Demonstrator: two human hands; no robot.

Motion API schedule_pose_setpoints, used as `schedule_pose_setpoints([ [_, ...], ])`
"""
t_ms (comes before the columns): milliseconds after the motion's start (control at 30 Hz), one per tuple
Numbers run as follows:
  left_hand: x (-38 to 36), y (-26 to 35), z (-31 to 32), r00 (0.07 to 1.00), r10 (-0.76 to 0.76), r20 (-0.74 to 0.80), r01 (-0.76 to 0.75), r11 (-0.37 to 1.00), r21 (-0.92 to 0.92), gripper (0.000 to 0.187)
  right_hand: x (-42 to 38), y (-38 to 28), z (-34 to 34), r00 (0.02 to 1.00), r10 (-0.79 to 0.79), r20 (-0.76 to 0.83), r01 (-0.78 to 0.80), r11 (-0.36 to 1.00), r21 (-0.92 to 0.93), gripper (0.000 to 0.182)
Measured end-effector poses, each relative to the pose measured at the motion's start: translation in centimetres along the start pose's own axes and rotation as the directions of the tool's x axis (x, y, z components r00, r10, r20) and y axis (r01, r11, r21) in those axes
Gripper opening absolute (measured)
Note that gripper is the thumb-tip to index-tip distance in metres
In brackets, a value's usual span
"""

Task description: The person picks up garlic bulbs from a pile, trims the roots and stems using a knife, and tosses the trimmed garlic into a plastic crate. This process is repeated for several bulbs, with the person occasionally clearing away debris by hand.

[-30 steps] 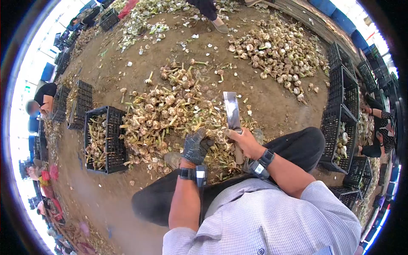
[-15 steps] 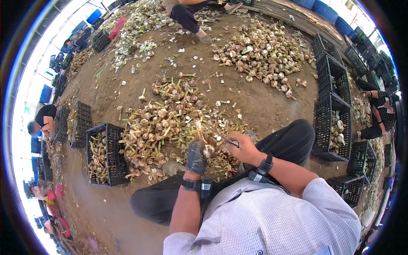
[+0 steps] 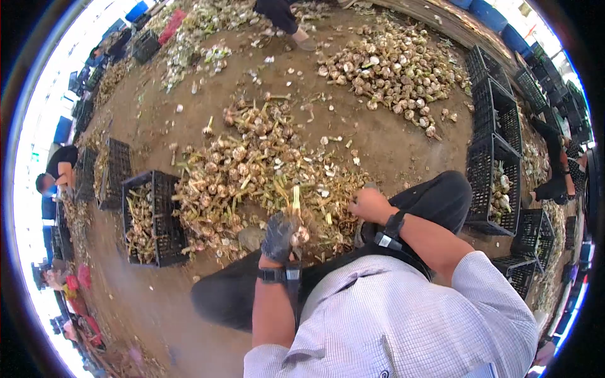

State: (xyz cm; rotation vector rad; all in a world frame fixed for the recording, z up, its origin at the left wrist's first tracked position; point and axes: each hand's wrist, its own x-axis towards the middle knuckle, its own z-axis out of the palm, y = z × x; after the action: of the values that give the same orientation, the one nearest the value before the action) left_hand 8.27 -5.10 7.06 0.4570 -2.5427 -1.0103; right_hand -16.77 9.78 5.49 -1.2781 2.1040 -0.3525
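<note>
My left hand (image 3: 277,236), in a dark grey glove, is closed around a garlic bulb (image 3: 300,237) whose pale cut stem (image 3: 296,196) points away from me. My right hand (image 3: 372,206) is a bare fist, apart from the bulb and to its right, beside my right knee. The knife seen in it half a second ago is hidden or blurred now. Just beyond my hands lies a heap of untrimmed garlic (image 3: 233,167) with long stems, and cut stems and leaf scraps (image 3: 334,223) cover the ground between my legs.
A black crate (image 3: 170,217) with garlic stems stands on the left. Stacked black crates (image 3: 495,183) line the right, one containing garlic bulbs. Another garlic pile (image 3: 397,72) lies at the far right. Other people (image 3: 62,167) sit on both sides, and one person's leg (image 3: 283,19) shows ahead.
My right hand has moved right, away from the garlic bulb, and the knife blade is no longer visible. My left hand still grips the bulb, slightly nearer my body. The view has shifted slightly.
</note>
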Motion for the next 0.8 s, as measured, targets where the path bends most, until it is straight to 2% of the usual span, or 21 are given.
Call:
schedule_pose_setpoints([
  [33,-0.5,-0.1,0.3,0.991,0.132,-0.027,-0.123,0.969,0.213,0.03,-0.6,-0.7,-0.1,0.999,0.041,-0.013,-0.039,0.997,0.072,0.033],
  [67,-0.7,0.0,0.6,0.999,-0.045,0.018,0.048,0.979,-0.199,0.03,-1.0,-1.6,-0.5,0.999,0.004,-0.033,0.002,0.988,0.157,0.034],
  [100,0.3,1.5,0.4,0.976,-0.178,0.123,0.216,0.798,-0.563,0.031,-1.1,-2.7,-1.3,0.997,-0.034,-0.067,0.049,0.971,0.235,0.035],
  [133,0.7,2.2,0.5,0.959,-0.213,0.187,0.283,0.727,-0.625,0.032,-1.3,-3.5,-1.6,0.993,-0.064,-0.099,0.092,0.945,0.315,0.036],
  [167,1.1,2.8,0.5,0.936,-0.247,0.25,0.352,0.647,-0.677,0.033,-1.3,-3.8,-1.7,0.998,-0.056,-0.043,0.068,0.929,0.363,0.034],
  [200,1.5,3.5,0.6,0.908,-0.279,0.312,0.418,0.561,-0.715,0.034,-1.4,-4.1,-1.7,0.992,-0.102,-0.081,0.124,0.921,0.369,0.032],
  [267,0.6,2.2,3.0,0.852,-0.366,0.374,0.444,0.127,-0.887,0.034,-1.6,-4.7,-1.5,0.969,-0.192,-0.154,0.237,0.896,0.375,0.029],
  [333,0.3,2.2,3.3,0.867,-0.339,0.364,0.437,0.17,-0.883,0.034,-1.7,-4.7,-1.4,0.952,-0.27,-0.144,0.303,0.896,0.325,0.027],
  [400,0.3,2.5,3.2,0.81,-0.287,0.512,0.412,-0.342,-0.844,0.034,-1.7,-4.8,-1.7,0.927,-0.342,-0.151,0.372,0.887,0.273,0.025],
  [433,0.0,1.8,4.0,0.747,-0.366,0.555,0.421,-0.386,-0.821,0.035,-1.9,-5.0,-1.8,0.914,-0.374,-0.16,0.404,0.879,0.252,0.024],
  [467,-0.3,1.6,4.2,0.788,-0.272,0.552,0.375,-0.499,-0.781,0.035,-2.1,-5.2,-1.7,0.898,-0.406,-0.168,0.436,0.869,0.233,0.023],
  [533,-0.3,2.2,3.9,0.867,-0.089,0.49,0.296,-0.699,-0.651,0.034,-1.3,-4.5,-0.9,0.947,-0.313,-0.079,0.321,0.933,0.161,0.023],
  [567,-0.7,2.7,3.4,0.845,-0.22,0.486,0.256,-0.632,-0.732,0.037,-1.2,-3.9,-0.1,0.966,-0.254,-0.04,0.257,0.958,0.124,0.023],
  [667,-2.5,0.2,4.0,0.82,-0.34,0.461,0.351,-0.337,-0.874,0.041,0.7,1.7,2.9,0.999,-0.018,0.041,0.023,0.991,-0.131,0.025],
  [700,-2.0,0.9,3.6,0.774,-0.332,0.539,0.366,-0.461,-0.809,0.046,0.4,1.5,2.3,0.999,0.01,0.034,-0.008,0.998,-0.065,0.033],
  [800,0.0,0.6,4.2,0.771,-0.204,0.604,0.368,-0.631,-0.683,0.046,0.3,0.2,1.1,0.996,-0.048,-0.075,0.064,0.974,0.217,0.038],
])
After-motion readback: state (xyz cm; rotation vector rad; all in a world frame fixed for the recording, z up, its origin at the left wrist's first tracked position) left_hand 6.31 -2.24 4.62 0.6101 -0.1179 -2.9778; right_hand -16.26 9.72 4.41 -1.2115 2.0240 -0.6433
